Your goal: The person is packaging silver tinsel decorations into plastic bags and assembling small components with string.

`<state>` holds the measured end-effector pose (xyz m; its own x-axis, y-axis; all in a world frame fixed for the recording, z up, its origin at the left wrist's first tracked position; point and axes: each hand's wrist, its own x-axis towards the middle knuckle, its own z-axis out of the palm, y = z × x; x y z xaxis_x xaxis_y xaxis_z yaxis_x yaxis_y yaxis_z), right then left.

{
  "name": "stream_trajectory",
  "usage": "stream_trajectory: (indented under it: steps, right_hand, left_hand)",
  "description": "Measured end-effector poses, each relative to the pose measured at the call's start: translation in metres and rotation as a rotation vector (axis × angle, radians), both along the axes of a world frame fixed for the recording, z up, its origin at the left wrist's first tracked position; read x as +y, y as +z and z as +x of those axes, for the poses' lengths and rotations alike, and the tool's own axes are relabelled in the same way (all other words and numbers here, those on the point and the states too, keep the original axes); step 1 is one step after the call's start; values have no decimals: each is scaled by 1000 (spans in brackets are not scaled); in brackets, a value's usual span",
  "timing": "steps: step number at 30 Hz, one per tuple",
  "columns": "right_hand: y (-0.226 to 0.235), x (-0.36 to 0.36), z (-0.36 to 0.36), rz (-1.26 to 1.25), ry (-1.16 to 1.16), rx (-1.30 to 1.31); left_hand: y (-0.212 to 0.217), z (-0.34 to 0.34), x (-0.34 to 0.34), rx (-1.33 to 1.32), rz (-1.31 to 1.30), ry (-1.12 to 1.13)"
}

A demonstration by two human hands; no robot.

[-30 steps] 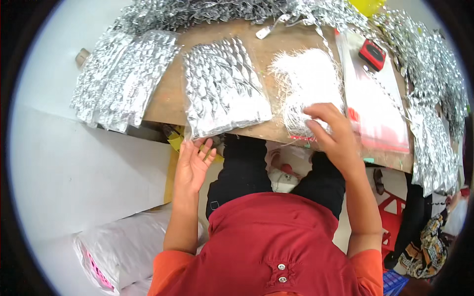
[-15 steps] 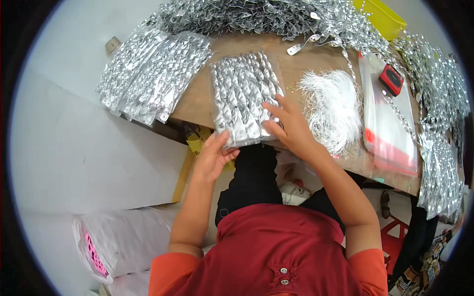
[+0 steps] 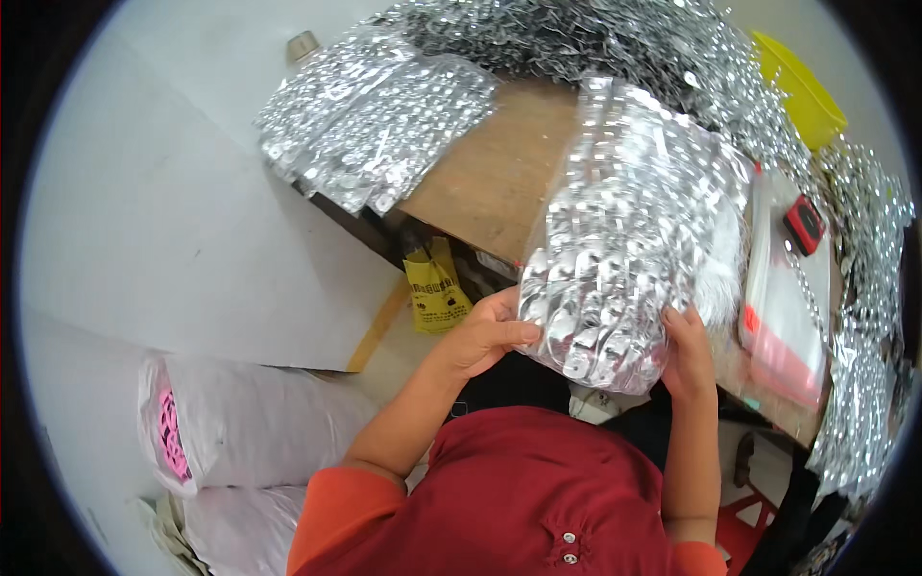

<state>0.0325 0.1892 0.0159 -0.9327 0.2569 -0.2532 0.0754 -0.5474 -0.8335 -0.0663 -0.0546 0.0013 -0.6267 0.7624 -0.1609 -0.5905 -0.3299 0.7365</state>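
My left hand (image 3: 485,336) grips the near left corner of a clear plastic bag (image 3: 615,259) packed with silver twisted foil strips, thumb on top. On the near right edge of that bag, my right hand (image 3: 689,353) is closed too, its fingers partly hidden. The bag is tilted at the table's front, its near end over my lap. Behind its right side a bundle of white threads (image 3: 726,269) is mostly covered. At the table's left end lie more bags of silver strips (image 3: 375,125).
Loose silver strips (image 3: 538,43) are heaped along the back of the brown table (image 3: 495,178). To the right are flat clear bags (image 3: 783,336) and a small red device (image 3: 805,225). A yellow tub (image 3: 799,91) stands behind. White wrapped sacks (image 3: 274,422) lie at lower left.
The bag has moved right, off the bare tabletop and in front of the threads. My right hand has gone from its face to its near right edge. The view has shifted.
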Motion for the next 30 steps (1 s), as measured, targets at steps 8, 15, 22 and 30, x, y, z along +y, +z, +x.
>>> stream_trajectory:
  steps: [8,15,22,30]
  right_hand:
    - [-7,-4,0,-132,-209,209]
    - [-2,-28,4,29,-133,230]
    - [-8,-21,11,52,108,314]
    - [-13,-23,15,127,254,245]
  left_hand:
    - [16,24,26,-19,226,-34]
    - [17,26,40,-67,150,258]
    - [34,10,8,29,95,405]
    - [47,-26,-29,224,145,716]
